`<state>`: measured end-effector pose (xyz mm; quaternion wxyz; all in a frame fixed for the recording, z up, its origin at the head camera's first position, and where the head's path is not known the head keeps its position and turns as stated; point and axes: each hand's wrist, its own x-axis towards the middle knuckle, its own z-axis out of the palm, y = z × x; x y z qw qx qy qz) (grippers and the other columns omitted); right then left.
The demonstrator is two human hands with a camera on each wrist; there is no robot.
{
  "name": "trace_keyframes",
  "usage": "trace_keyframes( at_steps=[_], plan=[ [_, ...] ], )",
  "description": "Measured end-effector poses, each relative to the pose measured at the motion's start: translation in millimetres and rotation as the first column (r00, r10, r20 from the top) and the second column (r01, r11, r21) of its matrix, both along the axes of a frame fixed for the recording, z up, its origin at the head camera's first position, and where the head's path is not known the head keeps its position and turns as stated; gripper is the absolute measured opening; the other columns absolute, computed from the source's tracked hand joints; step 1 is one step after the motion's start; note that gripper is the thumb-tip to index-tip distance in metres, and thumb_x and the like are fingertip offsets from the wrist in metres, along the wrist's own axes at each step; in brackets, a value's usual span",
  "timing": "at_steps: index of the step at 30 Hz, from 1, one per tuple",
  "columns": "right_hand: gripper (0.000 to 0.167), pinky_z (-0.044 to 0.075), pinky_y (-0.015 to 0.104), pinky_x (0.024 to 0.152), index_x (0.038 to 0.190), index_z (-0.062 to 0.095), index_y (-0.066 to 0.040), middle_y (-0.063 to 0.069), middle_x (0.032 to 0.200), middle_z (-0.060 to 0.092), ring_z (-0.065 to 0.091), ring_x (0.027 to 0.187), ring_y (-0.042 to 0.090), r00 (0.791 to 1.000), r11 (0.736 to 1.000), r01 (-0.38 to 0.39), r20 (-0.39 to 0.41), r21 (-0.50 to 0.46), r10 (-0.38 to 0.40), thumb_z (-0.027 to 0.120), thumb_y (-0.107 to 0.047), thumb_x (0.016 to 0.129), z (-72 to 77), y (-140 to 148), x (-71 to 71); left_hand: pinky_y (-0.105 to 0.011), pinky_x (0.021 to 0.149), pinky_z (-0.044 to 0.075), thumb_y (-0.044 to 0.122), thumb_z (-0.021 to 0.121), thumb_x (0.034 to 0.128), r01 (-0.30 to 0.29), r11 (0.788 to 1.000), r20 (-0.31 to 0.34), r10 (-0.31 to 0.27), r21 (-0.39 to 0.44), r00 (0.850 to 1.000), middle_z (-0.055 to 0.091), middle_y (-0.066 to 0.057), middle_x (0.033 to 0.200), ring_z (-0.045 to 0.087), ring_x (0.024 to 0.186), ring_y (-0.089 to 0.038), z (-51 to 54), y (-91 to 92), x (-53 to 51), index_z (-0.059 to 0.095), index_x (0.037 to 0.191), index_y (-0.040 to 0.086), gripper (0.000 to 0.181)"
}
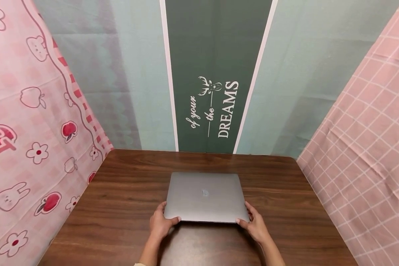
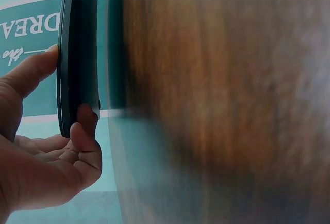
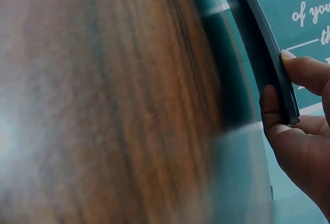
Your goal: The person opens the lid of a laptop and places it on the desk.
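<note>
A closed grey laptop (image 1: 204, 203) with a small logo on its lid is held level between both hands, its front edge towards me. My left hand (image 1: 161, 224) grips the near left corner, thumb on top and fingers curled beneath, as the left wrist view shows with the laptop's dark edge (image 2: 77, 53). At the near right corner my right hand (image 1: 255, 224) pinches in the same way; in the right wrist view its thumb lies on the lid side and its fingers under the base (image 3: 258, 48). The wrist views show space between laptop and tabletop.
A brown wood-grain table (image 1: 119, 207) lies below. Behind it hangs a green cloth with white lettering (image 1: 219, 111). A pink patterned cloth (image 1: 36, 129) borders the left side, and a pink checked cloth (image 1: 369, 129) the right.
</note>
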<state>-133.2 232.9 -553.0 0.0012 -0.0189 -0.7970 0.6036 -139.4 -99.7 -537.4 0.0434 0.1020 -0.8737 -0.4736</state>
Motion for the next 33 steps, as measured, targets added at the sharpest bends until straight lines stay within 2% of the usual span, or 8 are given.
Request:
trace_keyframes(
  at_steps=[9, 16, 21, 24, 29, 33],
  plan=[
    [0.079, 0.047, 0.023, 0.072, 0.137, 0.026, 0.015, 0.026, 0.112, 0.050, 0.056, 0.095, 0.030, 0.999, 1.000, 0.014, 0.039, 0.010, -0.015, 0.073, 0.005, 0.074, -10.7, 9.7, -0.4, -0.049, 0.084, 0.042, 0.019, 0.088, 0.0571, 0.008, 1.000, -0.005, -0.008, -0.015, 1.000, 0.060, -0.023, 0.111, 0.055, 0.099, -0.041, -5.2, 9.7, -1.9, 0.052, 0.122, -0.006, 0.079],
    [0.080, 0.047, 0.030, 0.077, 0.136, 0.029, 0.015, 0.028, 0.115, 0.051, 0.055, 0.100, 0.033, 0.997, 0.995, 0.039, 0.057, 0.091, -0.044, 0.076, -0.002, 0.074, -10.1, 9.2, -1.7, -0.051, 0.085, 0.041, 0.018, 0.088, 0.0585, 0.012, 1.000, 0.048, -0.011, -0.022, 0.999, 0.058, -0.024, 0.116, 0.052, 0.104, -0.043, -8.0, 10.9, -6.6, 0.051, 0.125, -0.004, 0.079],
    [0.077, 0.046, 0.036, 0.077, 0.134, 0.033, 0.016, 0.028, 0.111, 0.053, 0.054, 0.100, 0.035, 0.992, 0.986, 0.072, 0.093, 0.151, -0.087, 0.077, -0.004, 0.074, -4.3, 10.6, -6.7, -0.052, 0.087, 0.039, 0.017, 0.087, 0.0600, 0.025, 1.000, 0.056, -0.024, -0.013, 0.998, 0.054, -0.028, 0.120, 0.047, 0.109, -0.047, -8.1, 13.8, -13.2, 0.050, 0.127, -0.006, 0.080],
    [0.075, 0.046, 0.039, 0.077, 0.132, 0.036, 0.016, 0.031, 0.109, 0.054, 0.054, 0.098, 0.037, 0.987, 0.975, 0.096, 0.107, 0.201, -0.119, 0.077, -0.003, 0.072, 1.5, 9.2, -8.2, -0.053, 0.088, 0.038, 0.015, 0.088, 0.0586, 0.023, 1.000, 0.058, -0.023, -0.002, 0.998, 0.051, -0.031, 0.119, 0.044, 0.110, -0.049, -9.2, 15.6, -15.4, 0.050, 0.126, -0.007, 0.081],
    [0.074, 0.039, 0.053, 0.088, 0.130, 0.038, 0.017, 0.040, 0.120, 0.045, 0.045, 0.111, 0.048, 0.982, 0.945, 0.115, 0.110, 0.305, -0.155, 0.076, -0.001, 0.070, 9.1, 0.2, -9.2, -0.052, 0.087, 0.039, 0.015, 0.089, 0.0548, 0.014, 1.000, 0.046, -0.013, -0.028, 0.999, 0.053, -0.029, 0.111, 0.046, 0.105, -0.046, -11.7, 15.4, -16.9, 0.052, 0.123, -0.006, 0.080],
    [0.073, 0.034, 0.055, 0.094, 0.130, 0.038, 0.017, 0.040, 0.125, 0.042, 0.038, 0.117, 0.051, 0.977, 0.929, 0.122, 0.122, 0.350, -0.175, 0.075, 0.001, 0.069, 10.2, -6.6, -10.8, -0.051, 0.084, 0.040, 0.016, 0.090, 0.0535, 0.015, 0.998, 0.053, -0.012, -0.057, 0.999, 0.055, -0.026, 0.107, 0.049, 0.102, -0.044, -11.9, 13.4, -17.0, 0.052, 0.121, -0.004, 0.080]
  ],
)
